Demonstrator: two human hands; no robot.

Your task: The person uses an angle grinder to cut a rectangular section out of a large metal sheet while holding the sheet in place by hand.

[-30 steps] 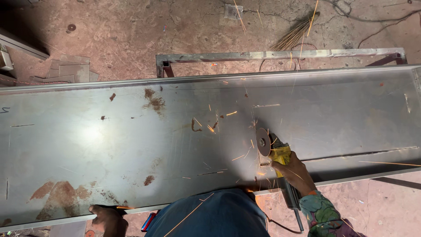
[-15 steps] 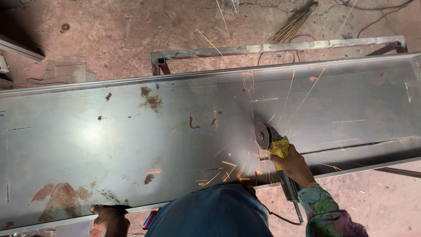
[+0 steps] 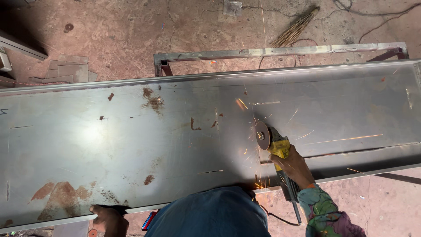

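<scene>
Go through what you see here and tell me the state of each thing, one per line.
Grinder: running, disc on the sheet, throwing sparks.
Steel sheet: lying flat, rust-spotted, partly cut near the disc.
Right hand: closed around the grinder.
Left hand: gripping the sheet's near edge.
Broom: lying on the floor.
Metal frame: lying beyond the sheet.

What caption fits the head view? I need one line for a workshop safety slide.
Right hand runs a yellow angle grinder across a long steel sheet, throwing sparks, while the left hand steadies its near edge.
</scene>
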